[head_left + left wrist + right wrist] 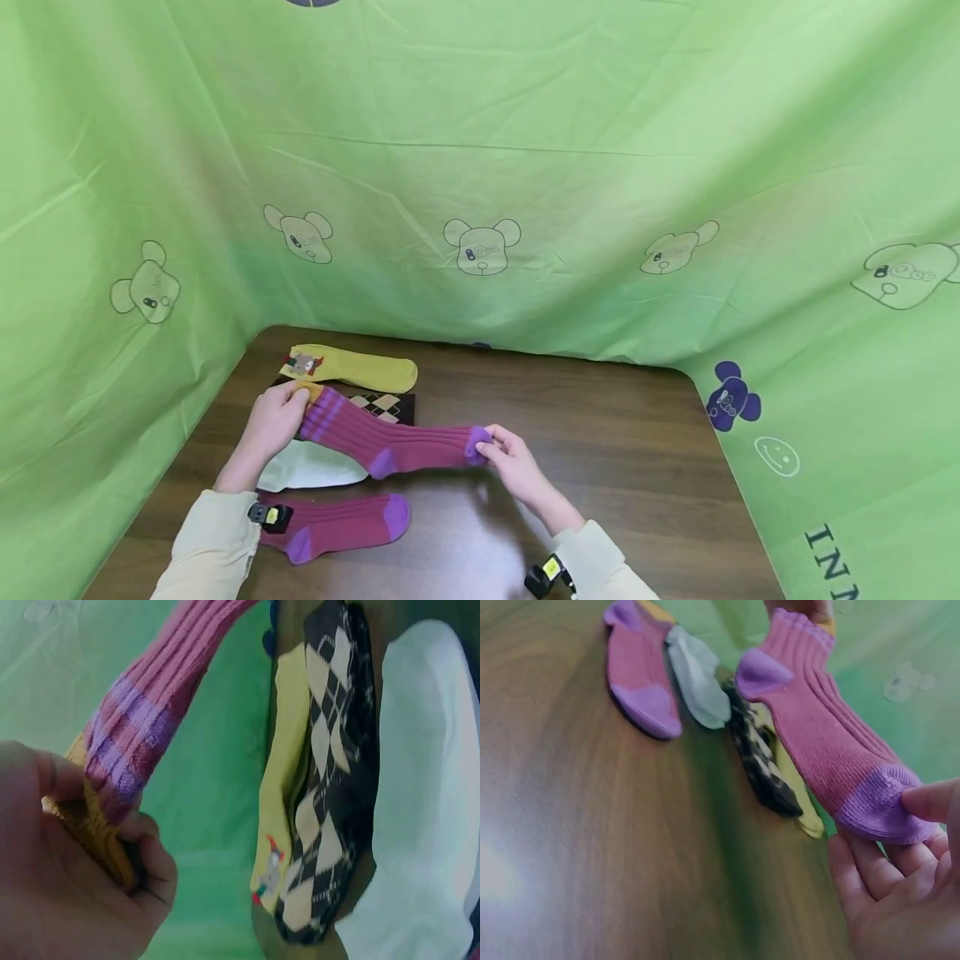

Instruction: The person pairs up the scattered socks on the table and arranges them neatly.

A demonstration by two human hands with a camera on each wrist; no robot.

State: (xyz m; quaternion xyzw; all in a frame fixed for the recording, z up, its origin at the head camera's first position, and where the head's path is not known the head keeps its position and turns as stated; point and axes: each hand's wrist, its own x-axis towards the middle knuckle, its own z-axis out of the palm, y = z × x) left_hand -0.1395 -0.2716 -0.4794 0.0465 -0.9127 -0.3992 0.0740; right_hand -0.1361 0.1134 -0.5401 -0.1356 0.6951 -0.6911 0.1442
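Note:
A ribbed magenta sock (431,446) with purple heel, toe and stripes is stretched between both hands above the table. My left hand (276,417) grips its mustard cuff (97,829), thumb on top and fingers curled beneath. At the other end my right hand (517,468) pinches the purple toe (885,802) between thumb and fingers. Under the held sock lie a pale mint sock (318,467) and a black argyle sock (386,408), both partly covered in the head view. A matching magenta sock (348,525) lies nearer, its cuff end hidden behind the left forearm.
A yellow sock (367,369) with an animal picture lies at the back left of the brown wooden table (600,433). Green cloth (480,183) printed with bear heads hangs behind the table and along both sides.

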